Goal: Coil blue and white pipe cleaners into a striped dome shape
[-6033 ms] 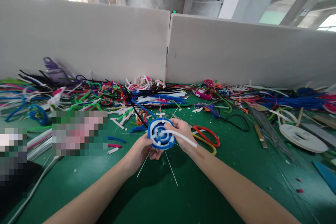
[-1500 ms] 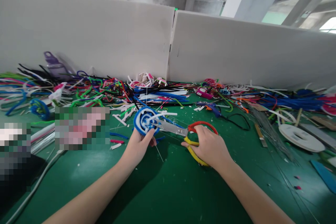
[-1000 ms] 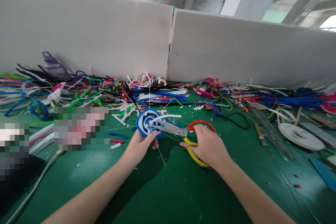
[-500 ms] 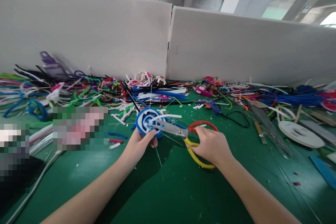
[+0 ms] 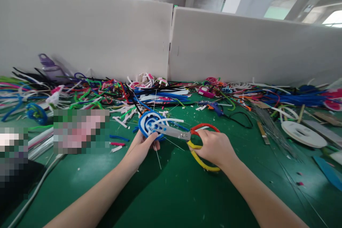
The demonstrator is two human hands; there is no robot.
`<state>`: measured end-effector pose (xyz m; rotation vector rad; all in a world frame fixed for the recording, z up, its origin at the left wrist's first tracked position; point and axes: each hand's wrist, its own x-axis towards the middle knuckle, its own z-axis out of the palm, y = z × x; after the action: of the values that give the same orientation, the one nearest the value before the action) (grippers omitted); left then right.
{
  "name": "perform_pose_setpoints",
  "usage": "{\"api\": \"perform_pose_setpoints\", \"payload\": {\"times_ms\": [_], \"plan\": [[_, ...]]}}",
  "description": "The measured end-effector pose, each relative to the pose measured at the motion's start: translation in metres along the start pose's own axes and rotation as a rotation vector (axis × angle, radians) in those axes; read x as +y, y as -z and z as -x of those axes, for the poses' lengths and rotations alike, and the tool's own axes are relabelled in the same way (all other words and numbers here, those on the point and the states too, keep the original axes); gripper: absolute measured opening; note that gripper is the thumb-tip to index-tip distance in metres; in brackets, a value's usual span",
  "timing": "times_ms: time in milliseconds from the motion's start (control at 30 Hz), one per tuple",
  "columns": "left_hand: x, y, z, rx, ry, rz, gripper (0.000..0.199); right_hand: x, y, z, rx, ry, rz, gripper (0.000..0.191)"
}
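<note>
My left hand (image 5: 144,144) grips a round blue and white coiled piece (image 5: 151,125) by its lower edge, thumb on its front. Thin wires stick out of the piece, and a white strip reaches right from it. My right hand (image 5: 215,148) is closed on the handles of a pair of scissors (image 5: 204,165), one handle red and one yellow. The blades point left and lie over the middle of the coiled piece. Whether the tips touch a strip cannot be made out.
A green table (image 5: 176,192) carries heaps of coloured strips along a white partition (image 5: 227,46). A purple bottle (image 5: 53,69) stands back left. To the right are a white spool (image 5: 287,133) and thin wires. A blue glue gun (image 5: 215,108) lies behind the scissors.
The view has shifted slightly, and the wires of the coiled piece stand at slightly different angles. Both hands keep their holds.
</note>
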<state>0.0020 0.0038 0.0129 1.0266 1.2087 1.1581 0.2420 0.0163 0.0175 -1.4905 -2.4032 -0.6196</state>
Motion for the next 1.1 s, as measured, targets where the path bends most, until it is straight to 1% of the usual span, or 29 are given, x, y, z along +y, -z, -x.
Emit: {"api": "perform_pose_setpoints", "payload": {"times_ms": [167,300,367,467,533,600,700,767,800,833,900,1000,1100], "plan": [[-0.003,-0.001,-0.001,0.063,0.048,0.074,0.025,0.003,0.002,-0.001,0.003,0.006,0.0,0.036],[-0.002,-0.001,-0.001,0.079,0.091,0.167,0.024,0.002,0.002,-0.001,-0.004,0.01,-0.007,0.036],[-0.001,0.0,-0.002,0.074,0.11,0.194,0.028,0.001,0.002,-0.001,-0.012,0.006,-0.009,0.036],[0.0,0.002,-0.002,-0.003,0.091,0.146,0.034,0.001,0.0,-0.001,-0.032,-0.02,-0.012,0.037],[0.002,0.004,-0.002,-0.07,0.039,0.078,0.036,0.004,-0.002,-0.001,-0.043,-0.044,-0.018,0.037],[0.005,0.005,-0.002,-0.123,-0.015,0.052,0.045,0.008,-0.004,-0.002,-0.057,-0.065,-0.022,0.036],[0.011,0.007,-0.001,-0.209,-0.072,0.14,0.054,0.014,-0.007,-0.002,-0.063,-0.094,-0.019,0.037],[0.015,0.009,-0.002,-0.254,-0.081,0.232,0.054,0.016,-0.008,-0.002,-0.051,-0.103,-0.02,0.037],[0.016,0.01,-0.003,-0.256,-0.073,0.281,0.054,0.017,-0.008,-0.001,-0.046,-0.105,-0.022,0.037],[0.017,0.012,-0.004,-0.237,-0.059,0.331,0.055,0.018,-0.007,-0.001,-0.043,-0.107,-0.024,0.036],[0.019,0.015,-0.008,-0.15,-0.017,0.405,0.054,0.019,-0.006,-0.001,-0.05,-0.105,-0.036,0.036],[0.022,0.022,-0.018,0.055,0.031,0.435,0.046,0.021,-0.004,-0.002,-0.073,-0.096,-0.053,0.036],[0.025,0.035,-0.029,0.254,0.053,0.437,0.028,0.022,-0.004,-0.002,-0.096,-0.096,-0.061,0.036]]}}
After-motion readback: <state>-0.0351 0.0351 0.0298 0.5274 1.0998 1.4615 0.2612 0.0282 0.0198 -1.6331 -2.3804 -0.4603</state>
